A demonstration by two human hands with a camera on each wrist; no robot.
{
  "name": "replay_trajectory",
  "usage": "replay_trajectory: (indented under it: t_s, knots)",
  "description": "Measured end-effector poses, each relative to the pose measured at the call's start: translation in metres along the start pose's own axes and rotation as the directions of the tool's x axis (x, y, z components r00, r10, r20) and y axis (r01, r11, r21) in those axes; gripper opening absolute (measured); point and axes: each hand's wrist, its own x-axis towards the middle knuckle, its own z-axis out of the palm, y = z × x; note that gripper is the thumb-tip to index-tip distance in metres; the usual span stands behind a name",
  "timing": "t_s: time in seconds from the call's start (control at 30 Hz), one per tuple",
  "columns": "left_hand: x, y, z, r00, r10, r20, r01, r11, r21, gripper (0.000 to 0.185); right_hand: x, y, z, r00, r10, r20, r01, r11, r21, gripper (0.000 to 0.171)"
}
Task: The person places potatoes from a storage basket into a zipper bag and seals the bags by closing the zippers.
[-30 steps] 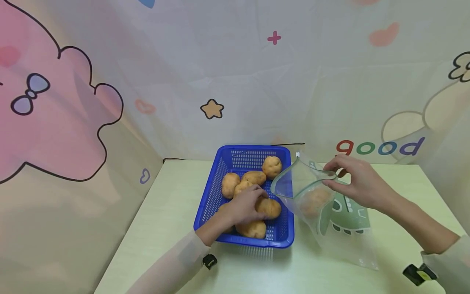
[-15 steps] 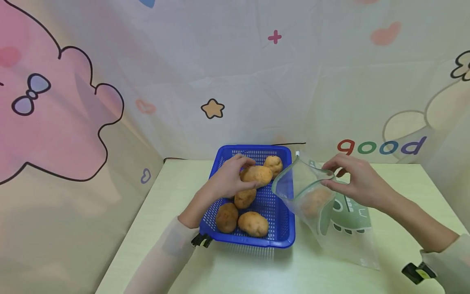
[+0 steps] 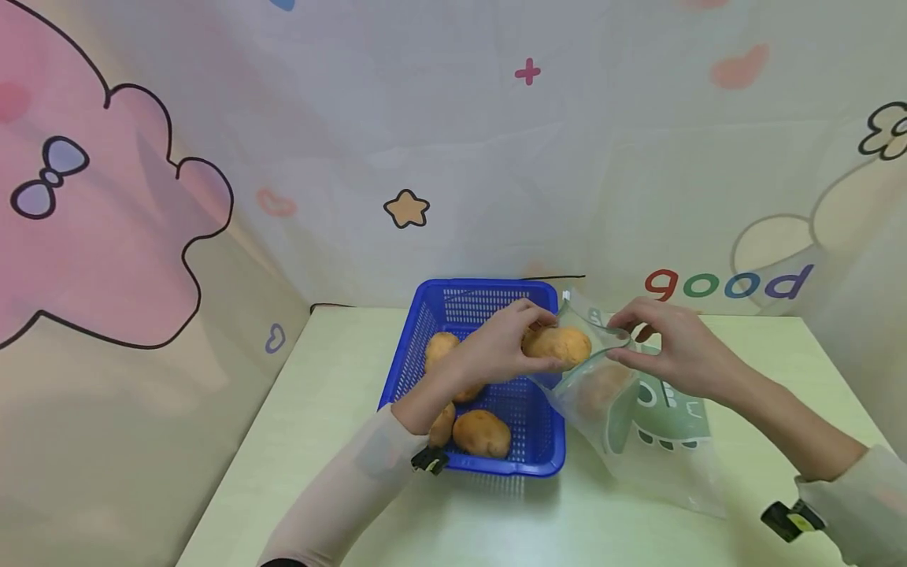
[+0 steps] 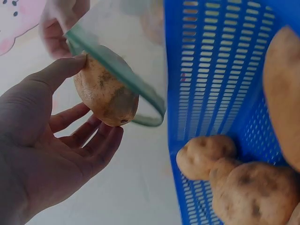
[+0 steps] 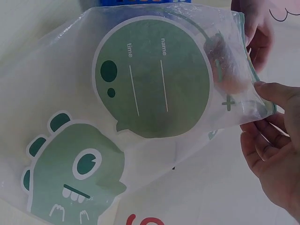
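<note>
Head view showed the left hand (image 3: 496,350) gripping a brown oval potato (image 3: 557,346) at the clear plastic dinosaur-print bag (image 3: 638,409) — the right hand (image 3: 673,350) pinching its rim — best kept wide.

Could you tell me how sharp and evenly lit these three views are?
Head view: soft, even light, wide-angle bending at the edges, the basket sharp. Left wrist view: the potato in the left hand crisp, the bag rim slightly soft. Right wrist view: the bag hazy, with small glints by the right hand.

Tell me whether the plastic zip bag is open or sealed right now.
Open. The right hand holds the bag by its rim, the mouth gapes, and the left hand holds a potato at it.
</note>
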Motion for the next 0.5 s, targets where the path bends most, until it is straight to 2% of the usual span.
replay_trajectory:
  t_s: [0.13, 0.2, 0.27, 0.4, 0.5]
  knots:
    - [0.005, -0.001, 0.011, 0.999, 0.015, 0.032, -0.016, 1.000, 0.019, 0.061, 0.000, -0.001, 0.002, 1.000, 0.000, -0.003, 0.000, 1.000, -0.006, 0.034]
    - [0.007, -0.001, 0.014, 0.999, 0.036, 0.038, -0.036, 0.999, 0.001, 0.059, 0.000, 0.000, 0.003, 1.000, 0.002, -0.002, -0.002, 1.000, -0.007, 0.034]
    - [0.006, -0.002, 0.014, 0.999, 0.031, 0.024, -0.031, 0.999, -0.025, 0.058, -0.001, 0.000, 0.003, 1.000, 0.003, -0.002, -0.003, 1.000, -0.006, 0.034]
    - [0.005, -0.006, -0.001, 0.998, 0.001, -0.058, -0.004, 0.998, -0.056, 0.058, -0.002, 0.002, 0.003, 1.000, -0.014, -0.009, 0.014, 1.000, 0.004, 0.032]
    - [0.010, -0.012, -0.017, 0.991, -0.033, -0.130, 0.024, 0.997, -0.071, 0.057, -0.003, 0.003, 0.003, 1.000, -0.020, -0.015, 0.020, 1.000, 0.006, 0.032]
